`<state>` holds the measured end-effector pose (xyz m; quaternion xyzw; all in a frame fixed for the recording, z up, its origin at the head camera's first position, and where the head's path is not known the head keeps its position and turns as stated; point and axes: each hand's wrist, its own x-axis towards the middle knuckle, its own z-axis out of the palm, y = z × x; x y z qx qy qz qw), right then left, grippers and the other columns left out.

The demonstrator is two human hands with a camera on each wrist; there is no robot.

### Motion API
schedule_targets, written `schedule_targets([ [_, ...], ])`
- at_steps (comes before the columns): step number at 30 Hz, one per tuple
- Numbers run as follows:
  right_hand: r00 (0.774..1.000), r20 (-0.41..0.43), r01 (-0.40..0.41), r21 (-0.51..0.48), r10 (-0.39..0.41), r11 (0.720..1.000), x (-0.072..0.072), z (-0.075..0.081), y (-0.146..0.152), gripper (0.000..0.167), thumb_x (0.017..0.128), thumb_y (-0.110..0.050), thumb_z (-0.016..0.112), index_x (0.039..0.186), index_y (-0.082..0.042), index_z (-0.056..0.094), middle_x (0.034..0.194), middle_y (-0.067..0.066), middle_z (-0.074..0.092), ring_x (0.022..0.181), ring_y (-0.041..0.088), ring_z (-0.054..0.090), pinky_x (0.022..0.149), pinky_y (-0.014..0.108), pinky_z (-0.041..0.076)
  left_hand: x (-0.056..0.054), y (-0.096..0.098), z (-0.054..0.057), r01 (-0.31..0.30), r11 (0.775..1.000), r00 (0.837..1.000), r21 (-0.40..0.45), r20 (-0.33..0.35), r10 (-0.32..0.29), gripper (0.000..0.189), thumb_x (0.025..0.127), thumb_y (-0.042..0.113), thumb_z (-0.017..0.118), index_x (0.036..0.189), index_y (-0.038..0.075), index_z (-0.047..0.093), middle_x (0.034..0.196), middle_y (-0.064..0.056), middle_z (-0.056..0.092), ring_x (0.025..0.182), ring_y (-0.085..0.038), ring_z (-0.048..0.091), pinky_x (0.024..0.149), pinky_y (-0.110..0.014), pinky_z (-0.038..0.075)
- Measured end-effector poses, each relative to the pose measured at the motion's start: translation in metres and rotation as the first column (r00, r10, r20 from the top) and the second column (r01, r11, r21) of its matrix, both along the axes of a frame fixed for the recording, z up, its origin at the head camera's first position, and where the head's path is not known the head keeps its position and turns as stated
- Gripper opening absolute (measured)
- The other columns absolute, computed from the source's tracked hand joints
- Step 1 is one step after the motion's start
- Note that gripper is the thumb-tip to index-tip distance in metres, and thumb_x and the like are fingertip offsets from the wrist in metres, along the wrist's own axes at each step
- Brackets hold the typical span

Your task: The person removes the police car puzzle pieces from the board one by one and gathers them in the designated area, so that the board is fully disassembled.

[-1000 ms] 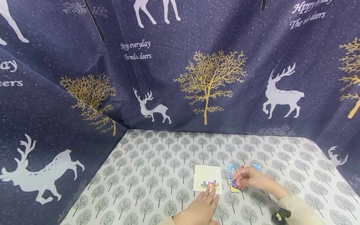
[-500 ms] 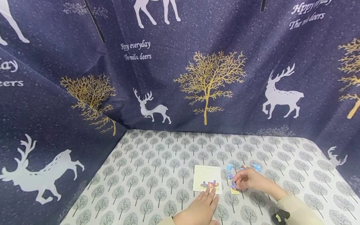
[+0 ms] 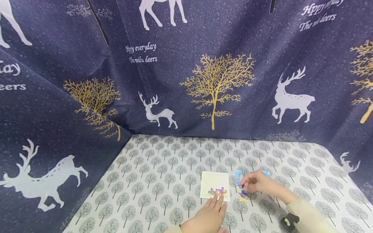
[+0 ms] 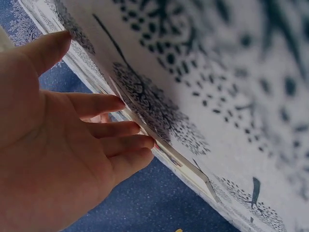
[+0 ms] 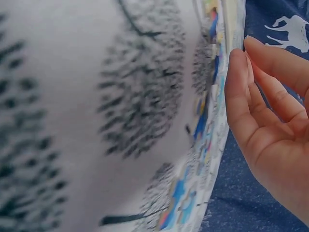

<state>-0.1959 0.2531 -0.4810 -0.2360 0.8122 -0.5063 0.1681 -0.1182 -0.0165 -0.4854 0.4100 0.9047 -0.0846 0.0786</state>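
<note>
In the head view a shallow cream puzzle board [image 3: 215, 181] lies on the table, with a few joined purple, red and yellow jigsaw pieces [image 3: 218, 191] along its near edge. My left hand [image 3: 208, 215] rests its straight fingertips on these pieces; the left wrist view shows the fingers [image 4: 130, 128] extended at the board's rim. My right hand [image 3: 257, 183] hovers over the loose pieces to the right. Its thumb and forefinger [image 5: 236, 72] are close together, and no piece shows between them. A yellow and purple jigsaw piece [image 3: 243, 196] lies just below its fingertips.
Light-blue jigsaw pieces [image 3: 238, 173] lie on the far side of the right hand, partly covered by it. The tabletop has a white cloth [image 3: 163, 181] printed with grey trees. A dark blue curtain [image 3: 186, 81] with deer and trees hangs behind and at the sides.
My right hand has shifted the yellow and purple piece slightly toward me, then risen off it and moved a little away. The left hand has stayed on the board.
</note>
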Motion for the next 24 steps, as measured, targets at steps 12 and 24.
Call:
schedule_targets([
  [12, 0.994, -0.107, -0.009, 0.067, 0.016, 0.998, -0.018, 0.011, -0.032, 0.026, 0.089, -0.012, 0.066, 0.111, 0.001, 0.067, 0.104, 0.015, 0.070, 0.092, 0.020, 0.067, 0.080, 0.025, 0.056, 0.003, 0.002, 0.002, 0.019, 0.997, 0.999, 0.073, 0.047, -0.023, 0.079, 0.091, 0.060, 0.045, 0.149, 0.009, 0.034, 0.158, -0.009, 0.023, 0.144, -0.022, 0.023, 0.111, -0.032, 0.033],
  [24, 0.989, -0.062, -0.132, 0.041, 0.134, 0.990, -0.033, -0.001, -0.083, 0.025, 0.089, -0.014, 0.067, 0.110, -0.002, 0.068, 0.100, 0.011, 0.070, 0.089, 0.017, 0.065, 0.079, 0.027, 0.055, -0.002, 0.004, 0.002, 0.082, 0.996, 0.991, 0.043, 0.100, -0.086, 0.078, 0.094, 0.061, 0.036, 0.151, 0.008, 0.028, 0.159, -0.010, 0.019, 0.146, -0.022, 0.016, 0.114, -0.029, 0.025],
])
